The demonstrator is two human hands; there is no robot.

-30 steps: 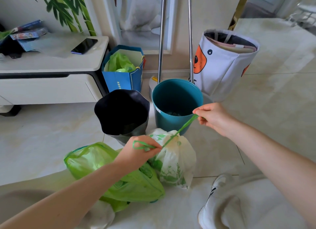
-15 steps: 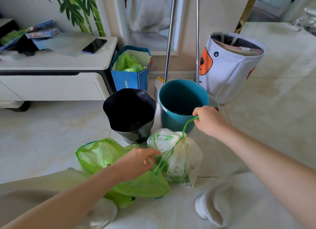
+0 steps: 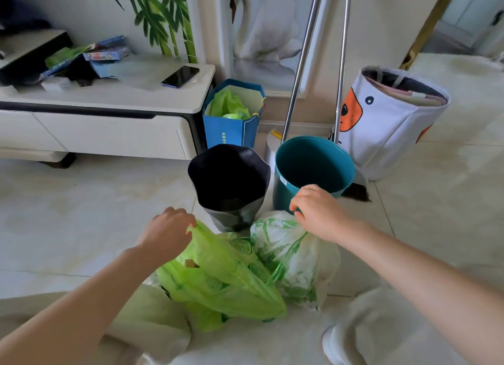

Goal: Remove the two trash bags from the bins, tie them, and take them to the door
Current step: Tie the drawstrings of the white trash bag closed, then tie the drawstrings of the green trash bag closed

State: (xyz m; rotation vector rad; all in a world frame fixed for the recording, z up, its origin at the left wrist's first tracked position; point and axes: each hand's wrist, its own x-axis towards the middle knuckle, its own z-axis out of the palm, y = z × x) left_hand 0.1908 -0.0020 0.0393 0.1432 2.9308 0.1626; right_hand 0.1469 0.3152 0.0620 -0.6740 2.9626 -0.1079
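Observation:
Two trash bags lie on the tiled floor in front of me. The bright green trash bag (image 3: 218,280) is open at the top, and my left hand (image 3: 169,229) grips its upper edge. To its right sits the white trash bag (image 3: 297,261) with green print, its neck gathered. My right hand (image 3: 317,210) hovers at that neck with thumb and forefinger pinched; whether the drawstring is in them is hidden. Behind the bags stand the black bin (image 3: 229,179) and the teal bin (image 3: 313,164), both without liners.
A white low cabinet (image 3: 109,103) with a phone (image 3: 180,76) stands at the left. A blue paper bag (image 3: 231,135), two metal poles (image 3: 300,64) and a white fabric basket (image 3: 387,127) line the wall. My light trouser legs fill the bottom edge.
My right hand has dropped from a raised, taut green drawstring down to the white bag's neck. My left hand has left the drawstring and taken the green bag's top edge.

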